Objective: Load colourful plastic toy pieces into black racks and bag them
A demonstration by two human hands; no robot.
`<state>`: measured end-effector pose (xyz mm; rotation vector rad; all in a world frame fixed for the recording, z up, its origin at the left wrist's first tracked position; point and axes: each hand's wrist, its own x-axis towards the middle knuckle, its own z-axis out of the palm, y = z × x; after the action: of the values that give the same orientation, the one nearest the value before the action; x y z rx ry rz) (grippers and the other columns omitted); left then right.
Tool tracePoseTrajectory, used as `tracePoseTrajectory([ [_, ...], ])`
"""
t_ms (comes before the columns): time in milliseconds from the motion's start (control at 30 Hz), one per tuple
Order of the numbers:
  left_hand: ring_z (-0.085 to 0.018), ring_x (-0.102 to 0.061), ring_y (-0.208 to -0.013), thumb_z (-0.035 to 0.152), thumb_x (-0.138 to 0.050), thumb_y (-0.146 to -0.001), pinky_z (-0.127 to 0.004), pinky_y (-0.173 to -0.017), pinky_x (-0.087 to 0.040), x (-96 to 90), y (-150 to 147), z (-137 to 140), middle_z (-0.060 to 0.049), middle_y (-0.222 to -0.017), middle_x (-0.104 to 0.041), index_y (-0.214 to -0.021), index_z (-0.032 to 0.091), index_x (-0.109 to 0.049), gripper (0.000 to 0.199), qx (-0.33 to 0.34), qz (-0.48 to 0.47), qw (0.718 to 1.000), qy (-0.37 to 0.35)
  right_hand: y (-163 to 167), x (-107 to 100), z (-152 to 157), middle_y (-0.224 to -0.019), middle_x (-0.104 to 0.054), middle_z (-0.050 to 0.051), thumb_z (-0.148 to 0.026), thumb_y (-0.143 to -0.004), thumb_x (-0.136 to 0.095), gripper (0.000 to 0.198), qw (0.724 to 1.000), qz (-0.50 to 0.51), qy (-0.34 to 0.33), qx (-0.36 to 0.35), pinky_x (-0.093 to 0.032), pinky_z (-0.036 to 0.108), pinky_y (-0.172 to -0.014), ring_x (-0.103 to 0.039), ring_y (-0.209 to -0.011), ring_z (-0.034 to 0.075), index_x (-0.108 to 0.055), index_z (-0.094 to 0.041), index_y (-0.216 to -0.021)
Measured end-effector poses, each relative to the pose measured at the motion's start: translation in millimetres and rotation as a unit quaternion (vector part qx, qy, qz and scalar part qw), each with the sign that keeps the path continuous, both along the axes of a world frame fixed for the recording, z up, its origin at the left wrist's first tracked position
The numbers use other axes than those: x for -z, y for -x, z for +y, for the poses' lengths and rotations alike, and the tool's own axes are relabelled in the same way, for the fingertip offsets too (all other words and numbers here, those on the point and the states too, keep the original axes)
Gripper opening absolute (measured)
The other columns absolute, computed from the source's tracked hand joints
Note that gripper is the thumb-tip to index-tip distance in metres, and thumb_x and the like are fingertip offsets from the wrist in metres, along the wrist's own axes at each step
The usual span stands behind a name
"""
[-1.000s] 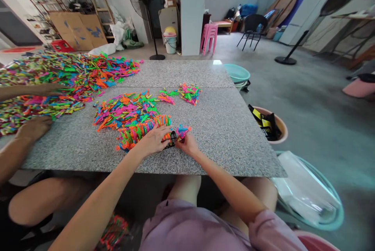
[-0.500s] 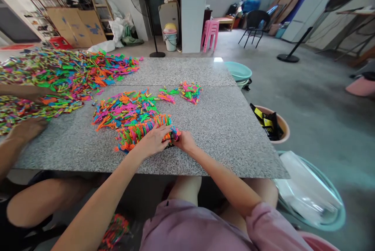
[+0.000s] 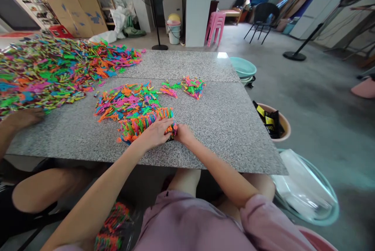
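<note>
A packed row of small bright plastic toys [image 3: 136, 126] stands near the table's front edge, with something dark showing under its right end. My left hand [image 3: 158, 130] lies over the right part of this row, fingers across the top and far side, thumb on the near side. At the row's right end, my right hand [image 3: 184, 134] is closed, fingertips against the last toys; an orange and pink bit shows beside them. What exactly it pinches is mostly hidden. Just behind the row lies a loose heap of similar toys [image 3: 125, 100].
Two small clusters [image 3: 193, 87] lie farther back on the speckled grey table [image 3: 222, 126]. A big pile of toys [image 3: 58, 71] covers the left side, where another person's hand [image 3: 25, 118] rests. Tubs stand right of the table, one holding black and yellow items [image 3: 269, 120].
The view has tilted down slightly. My hands stay at the row's right end, the right one drawn in tighter. One of the other person's hands has left the big pile.
</note>
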<state>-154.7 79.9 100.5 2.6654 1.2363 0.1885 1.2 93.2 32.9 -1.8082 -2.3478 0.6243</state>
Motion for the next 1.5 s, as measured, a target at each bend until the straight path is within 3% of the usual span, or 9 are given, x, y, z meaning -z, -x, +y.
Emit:
tracePoseTrajectory([
  [200,-0.027,-0.045,-0.138,0.018,-0.052,-0.088,-0.054,-0.118,-0.024,-2.9,1.0,1.2,-0.013,-0.147,-0.05,-0.141,0.019,-0.048,0.053,0.005,0.016,1.0,-0.013,13.4,-1.4,-3.8,-0.105,-0.072,0.016,-0.024,-0.089,-0.055,0.032,1.0,0.013,-0.005,0.009,-0.051,0.03,-0.08,-0.069,-0.095,0.025,-0.066,-0.011,-0.117],
  [333,-0.027,-0.05,-0.134,0.023,-0.055,-0.09,-0.054,-0.115,-0.033,-2.8,2.5,-0.9,-0.013,-0.143,-0.055,-0.134,0.02,-0.056,0.043,0.002,0.032,0.999,-0.029,-11.3,1.1,5.9,-0.094,-0.074,0.005,-0.022,-0.076,-0.073,0.034,1.0,0.027,-0.001,-0.005,-0.051,0.024,-0.075,-0.069,-0.087,0.02,-0.069,-0.02,-0.109],
  [533,-0.027,-0.048,-0.136,0.026,-0.057,-0.092,-0.054,-0.116,-0.032,7.2,2.6,-4.9,-0.01,-0.147,-0.052,-0.14,0.023,-0.05,0.048,-0.007,0.024,0.999,-0.041,-84.3,-9.1,99.1,-0.126,-0.062,0.018,-0.011,-0.09,-0.049,0.039,0.987,-0.033,-0.069,0.142,-0.048,0.032,-0.089,-0.061,-0.114,0.024,-0.054,-0.012,-0.129],
  [700,-0.027,-0.054,-0.131,0.023,-0.057,-0.092,-0.055,-0.114,-0.038,16.8,8.8,-2.1,-0.007,-0.144,-0.055,-0.139,0.027,-0.051,0.048,0.013,0.008,0.998,-0.058,-86.9,-8.4,157.5,-0.132,-0.057,0.02,-0.007,-0.092,-0.042,0.041,0.979,-0.068,-0.101,0.161,-0.046,0.034,-0.096,-0.053,-0.126,0.026,-0.053,-0.016,-0.13],
  [867,-0.026,-0.051,-0.134,0.027,-0.055,-0.094,-0.054,-0.116,-0.035,17.6,12.5,-5.5,-0.007,-0.147,-0.052,-0.142,0.027,-0.049,0.048,0.017,-0.008,0.998,-0.058,-76.0,14.5,114.5,-0.117,-0.064,0.021,-0.008,-0.09,-0.044,0.037,0.984,-0.08,-0.062,0.148,-0.05,0.034,-0.086,-0.065,-0.106,0.027,-0.057,-0.011,-0.124],
  [1000,-0.025,-0.046,-0.138,0.031,-0.053,-0.097,-0.051,-0.118,-0.033,11.7,13.0,-11.2,-0.004,-0.149,-0.049,-0.14,0.029,-0.05,0.044,0.03,-0.02,0.999,-0.029,-86.5,13.7,58.7,-0.096,-0.07,0.012,-0.028,-0.087,-0.061,0.018,0.996,-0.081,-0.007,0.046,-0.05,0.031,-0.079,-0.067,-0.094,0.025,-0.066,-0.017,-0.1],
  [1133,-0.025,-0.045,-0.139,0.031,-0.053,-0.097,-0.053,-0.119,-0.029,6.2,14.5,-13.1,-0.003,-0.15,-0.048,-0.142,0.03,-0.049,0.045,0.057,-0.009,0.998,0.005,-84.0,-5.8,65.5,-0.112,-0.066,0.014,-0.013,-0.094,-0.045,0.025,0.983,-0.13,-0.112,-0.061,-0.05,0.03,-0.078,-0.064,-0.099,0.023,-0.063,-0.018,-0.111],
  [1333,-0.023,-0.046,-0.138,0.032,-0.054,-0.097,-0.05,-0.12,-0.027,7.3,15.4,-13.3,-0.004,-0.15,-0.048,-0.14,0.029,-0.05,0.044,0.043,0.001,0.999,-0.015,-56.5,-8.1,110.7,-0.109,-0.066,0.011,-0.012,-0.098,-0.04,0.026,0.869,-0.177,-0.186,-0.423,-0.051,0.03,-0.076,-0.063,-0.093,0.019,-0.064,-0.017,-0.106],
  [1500,-0.023,-0.049,-0.135,0.034,-0.05,-0.098,-0.049,-0.119,-0.029,3.3,12.1,-13.8,-0.006,-0.147,-0.052,-0.137,0.026,-0.053,0.04,0.043,-0.001,0.999,-0.015,-103.3,5.9,91.2,-0.102,-0.065,0.012,-0.01,-0.098,-0.041,0.024,0.887,-0.192,-0.186,-0.376,-0.05,0.029,-0.08,-0.061,-0.098,0.019,-0.065,-0.012,-0.099],
])
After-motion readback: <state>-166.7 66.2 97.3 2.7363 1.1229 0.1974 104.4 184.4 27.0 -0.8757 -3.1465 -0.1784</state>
